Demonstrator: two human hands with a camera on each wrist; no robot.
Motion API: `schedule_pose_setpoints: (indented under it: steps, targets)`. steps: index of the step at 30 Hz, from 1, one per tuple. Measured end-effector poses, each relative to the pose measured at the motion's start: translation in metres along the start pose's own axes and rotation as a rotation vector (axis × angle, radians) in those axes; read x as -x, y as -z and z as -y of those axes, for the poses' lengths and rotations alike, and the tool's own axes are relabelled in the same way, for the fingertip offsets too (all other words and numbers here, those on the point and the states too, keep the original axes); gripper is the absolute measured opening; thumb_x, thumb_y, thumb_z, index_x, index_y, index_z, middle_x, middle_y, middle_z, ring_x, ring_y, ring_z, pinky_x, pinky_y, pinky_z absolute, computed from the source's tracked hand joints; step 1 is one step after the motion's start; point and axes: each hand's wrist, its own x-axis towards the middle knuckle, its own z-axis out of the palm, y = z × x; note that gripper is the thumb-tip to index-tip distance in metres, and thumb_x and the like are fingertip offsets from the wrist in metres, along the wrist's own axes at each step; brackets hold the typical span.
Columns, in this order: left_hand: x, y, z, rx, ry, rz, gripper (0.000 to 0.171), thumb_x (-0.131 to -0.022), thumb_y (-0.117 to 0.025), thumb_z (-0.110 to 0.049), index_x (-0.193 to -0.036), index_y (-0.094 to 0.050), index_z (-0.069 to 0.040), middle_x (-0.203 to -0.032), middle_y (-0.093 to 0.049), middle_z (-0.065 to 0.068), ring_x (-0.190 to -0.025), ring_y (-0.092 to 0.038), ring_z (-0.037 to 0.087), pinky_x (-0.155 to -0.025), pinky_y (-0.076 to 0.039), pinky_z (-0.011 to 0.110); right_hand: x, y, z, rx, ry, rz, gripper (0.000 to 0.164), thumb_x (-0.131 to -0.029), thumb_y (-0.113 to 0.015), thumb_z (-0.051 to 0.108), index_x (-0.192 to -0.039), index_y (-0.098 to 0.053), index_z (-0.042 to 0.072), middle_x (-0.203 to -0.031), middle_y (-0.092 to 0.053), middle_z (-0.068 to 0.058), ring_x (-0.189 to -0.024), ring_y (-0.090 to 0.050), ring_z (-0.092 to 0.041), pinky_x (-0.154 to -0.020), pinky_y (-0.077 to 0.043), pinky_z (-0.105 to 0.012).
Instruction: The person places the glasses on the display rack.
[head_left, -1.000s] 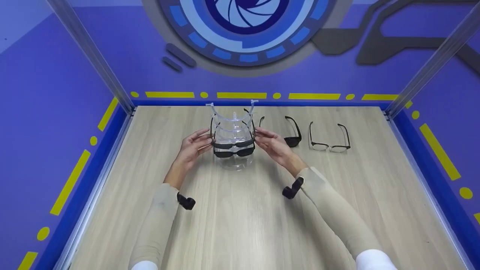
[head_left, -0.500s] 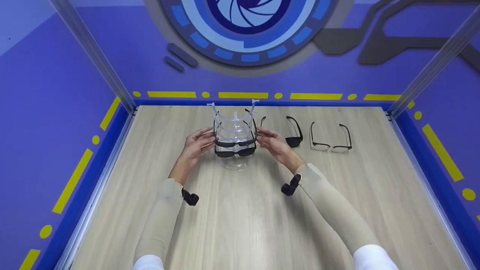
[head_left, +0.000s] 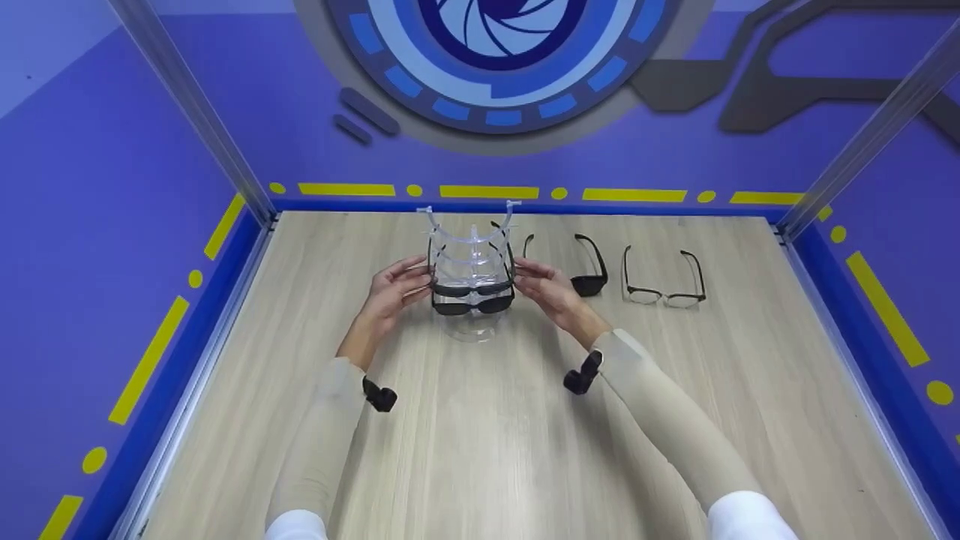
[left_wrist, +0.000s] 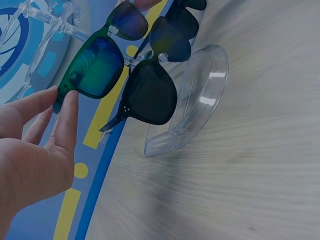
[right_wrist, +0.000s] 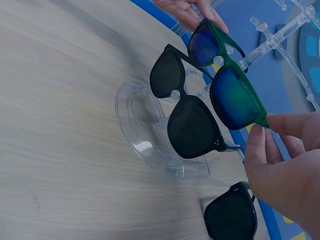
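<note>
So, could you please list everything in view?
display stand: 1, clear, on the table
mirrored sunglasses: 1, green, held at the stand
lower sunglasses: 1, black, on the stand
loose sunglasses: 1, black, right of the stand
spectacles: 1, dark rims, farthest right
table: 1, pale wood, below
walls: 3, purple, around the table
posts: 2, grey, back corners
wrist cameras: 2, black, one per wrist
sleeves: 2, beige, on forearms
left hand: 1, bare, at the mirrored sunglasses' left end
right hand: 1, bare, at their right end
</note>
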Motion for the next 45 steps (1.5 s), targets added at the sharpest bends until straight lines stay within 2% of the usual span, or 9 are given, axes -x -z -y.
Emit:
schedule_pose_setpoints:
  steps: [11,15,19,27,31,36,39,42,45]
  targets:
    - [0.001,0.0,0.001,-0.017,0.009,0.002,0.049,-0.094,-0.066,0.007,-0.142,-0.056,0.001,-0.116,-0.075,0.006,-0.097,-0.074,0.01,-0.09,-0.062,0.028,0.001,0.002,0.0,0.011,-0.001,0.009,0.052,-0.099,-0.052,-0.01,-0.15,-0.041,-0.009,-0.116,-0.069,-0.005,-0.101,-0.065,-0.007,-0.092,-0.054,-0.019]
    - [0.001,0.0,0.002,-0.016,0.015,0.001,0.049,-0.095,-0.065,0.006,-0.143,-0.055,0.001,-0.112,-0.075,0.003,-0.096,-0.073,0.009,-0.089,-0.062,0.027,0.001,0.003,0.002,0.042,-0.025,-0.001,0.053,-0.099,-0.052,-0.009,-0.151,-0.042,-0.006,-0.135,-0.064,-0.018,-0.106,-0.064,-0.008,-0.107,-0.052,-0.027]
    - [0.001,0.003,0.002,-0.025,0.009,0.013,0.049,-0.098,-0.064,0.002,-0.146,-0.052,0.001,-0.108,-0.074,-0.001,-0.095,-0.072,0.008,-0.092,-0.062,0.028,0.003,0.007,0.005,0.067,-0.036,0.018,0.054,-0.1,-0.052,-0.007,-0.153,-0.04,-0.004,-0.153,-0.048,-0.025,-0.108,-0.065,-0.008,-0.123,-0.039,-0.042]
    - [0.014,0.02,0.006,-0.123,0.027,-0.021,0.047,-0.101,-0.064,-0.011,-0.147,-0.053,-0.006,-0.125,-0.073,0.005,-0.098,-0.072,0.008,-0.087,-0.061,0.023,0.011,0.023,0.008,0.065,-0.028,0.084,0.055,-0.101,-0.054,-0.005,-0.153,-0.036,-0.008,-0.156,-0.041,-0.031,-0.111,-0.069,-0.014,-0.122,-0.039,-0.044]
    - [0.021,0.028,0.011,-0.158,0.042,-0.038,0.049,-0.101,-0.065,-0.014,-0.148,-0.052,-0.006,-0.128,-0.072,0.004,-0.098,-0.072,0.007,-0.085,-0.061,0.021,0.016,0.032,0.01,0.073,-0.035,0.09,0.054,-0.101,-0.055,-0.005,-0.152,-0.038,-0.008,-0.146,-0.057,-0.024,-0.119,-0.067,-0.02,-0.114,-0.05,-0.037]
    - [0.03,0.032,0.019,-0.157,0.057,-0.034,0.05,-0.101,-0.065,-0.014,-0.148,-0.051,-0.004,-0.123,-0.074,0.002,-0.097,-0.072,0.008,-0.084,-0.061,0.022,0.022,0.042,0.01,0.088,-0.044,0.11,0.057,-0.1,-0.057,-0.004,-0.152,-0.035,-0.01,-0.119,-0.074,-0.001,-0.107,-0.071,-0.011,-0.105,-0.055,-0.031]
    - [0.034,0.033,0.024,-0.163,0.059,-0.027,0.049,-0.101,-0.065,-0.013,-0.147,-0.051,-0.003,-0.121,-0.074,0.001,-0.097,-0.072,0.008,-0.084,-0.06,0.022,0.026,0.046,0.01,0.107,-0.045,0.132,0.058,-0.1,-0.058,-0.002,-0.153,-0.034,-0.011,-0.132,-0.07,-0.012,-0.103,-0.071,-0.008,-0.11,-0.053,-0.035]
    - [0.039,0.031,0.029,-0.159,0.067,-0.006,0.048,-0.101,-0.064,-0.013,-0.147,-0.052,-0.003,-0.121,-0.074,0.001,-0.097,-0.072,0.008,-0.086,-0.06,0.023,0.03,0.049,0.009,0.121,-0.05,0.143,0.057,-0.101,-0.059,-0.001,-0.152,-0.036,-0.01,-0.149,-0.052,-0.026,-0.103,-0.071,-0.009,-0.11,-0.053,-0.035]
    - [0.042,0.027,0.033,-0.156,0.077,0.02,0.046,-0.101,-0.064,-0.011,-0.146,-0.053,-0.003,-0.123,-0.074,0.004,-0.097,-0.071,0.009,-0.086,-0.06,0.024,0.035,0.053,0.009,0.134,-0.067,0.153,0.057,-0.101,-0.059,0.0,-0.153,-0.037,-0.008,-0.154,-0.044,-0.029,-0.104,-0.071,-0.009,-0.11,-0.053,-0.035]
